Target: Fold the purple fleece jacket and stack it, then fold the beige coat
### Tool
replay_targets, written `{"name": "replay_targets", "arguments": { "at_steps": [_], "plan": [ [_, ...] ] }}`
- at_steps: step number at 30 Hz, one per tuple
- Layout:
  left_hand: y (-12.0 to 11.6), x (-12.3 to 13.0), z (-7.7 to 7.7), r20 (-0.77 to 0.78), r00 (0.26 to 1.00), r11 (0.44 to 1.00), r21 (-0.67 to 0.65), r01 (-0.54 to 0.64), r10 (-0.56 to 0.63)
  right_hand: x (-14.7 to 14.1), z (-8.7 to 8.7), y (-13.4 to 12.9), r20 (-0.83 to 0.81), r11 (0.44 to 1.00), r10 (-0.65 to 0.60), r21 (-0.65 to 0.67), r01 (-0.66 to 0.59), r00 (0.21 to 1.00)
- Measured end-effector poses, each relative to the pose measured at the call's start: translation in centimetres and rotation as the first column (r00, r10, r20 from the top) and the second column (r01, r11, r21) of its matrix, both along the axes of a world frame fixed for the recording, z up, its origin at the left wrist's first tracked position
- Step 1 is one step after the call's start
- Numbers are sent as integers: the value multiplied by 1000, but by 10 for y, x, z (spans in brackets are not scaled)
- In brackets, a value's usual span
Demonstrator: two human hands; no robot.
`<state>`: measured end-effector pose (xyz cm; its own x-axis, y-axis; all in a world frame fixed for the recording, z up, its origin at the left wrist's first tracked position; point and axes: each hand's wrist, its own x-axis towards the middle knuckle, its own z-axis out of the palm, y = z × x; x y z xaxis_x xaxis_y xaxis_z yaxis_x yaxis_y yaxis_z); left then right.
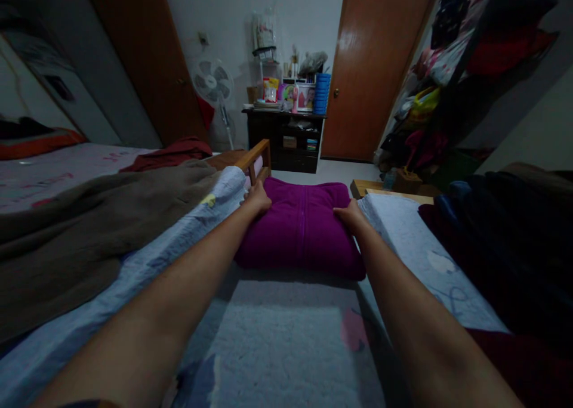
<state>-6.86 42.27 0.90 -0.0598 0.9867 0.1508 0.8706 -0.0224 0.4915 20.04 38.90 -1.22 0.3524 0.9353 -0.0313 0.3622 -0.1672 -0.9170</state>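
A folded purple zip-up jacket (286, 229) is in front of me, its zipper running down the middle. My left hand (258, 198) grips its left side, thumb on top and the other fingers mostly hidden. On the opposite side, my right hand (351, 216) is closed on the jacket's right edge, with its fingers partly out of sight underneath. Below and nearer to me lies a pale blue patterned bed sheet (290, 336). Whether the jacket rests on the bed or is lifted a little, I cannot tell.
A grey-brown blanket (111, 217) spreads over the left side. Dark folded clothes (505, 235) are piled at the right. Beyond the bed's wooden rail (255, 155) stand a fan (213, 83) and a dark cabinet (286, 139). Clothes hang on a rack (470, 44) at far right.
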Motion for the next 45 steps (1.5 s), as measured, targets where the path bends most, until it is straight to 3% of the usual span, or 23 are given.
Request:
{"name": "replay_targets", "arguments": {
  "at_steps": [2,4,7,10,13,17,31,35,40,43,45],
  "plan": [
    [-5,18,15,-147,989,1000,20,2,1,-11,13,1,315,993,-110,84,88,943],
    [-13,38,23,-260,960,994,4,107,-103,-28,23,0,585,984,-114,180,9,803],
    [-23,61,18,-359,900,969,-78,234,-246,-53,24,-4,745,964,47,140,-225,665],
    [-23,68,-1,-400,857,945,-157,286,-326,-65,10,-8,759,959,213,-42,-281,615],
    [-17,65,-20,-369,859,933,-200,299,-354,-64,-5,-10,710,948,310,-183,-259,632],
    [-12,61,-31,-317,873,924,-223,310,-369,-59,-12,-9,659,923,385,-259,-286,646],
    [-7,61,-38,-247,886,895,-326,305,-392,-59,-18,-3,618,892,451,-339,-299,644],
    [-8,61,-38,-193,911,911,-274,306,-364,-59,-18,-3,595,916,402,-275,-293,697],
    [-14,49,-22,84,951,950,-73,303,-297,-41,-8,-1,436,964,250,-28,-264,865],
    [-24,27,-8,130,971,980,22,200,-201,-16,-2,-7,375,989,75,87,-116,924],
    [-35,8,-4,255,966,999,12,49,-50,1,-1,-16,278,998,-51,50,39,959]
  ]
}}
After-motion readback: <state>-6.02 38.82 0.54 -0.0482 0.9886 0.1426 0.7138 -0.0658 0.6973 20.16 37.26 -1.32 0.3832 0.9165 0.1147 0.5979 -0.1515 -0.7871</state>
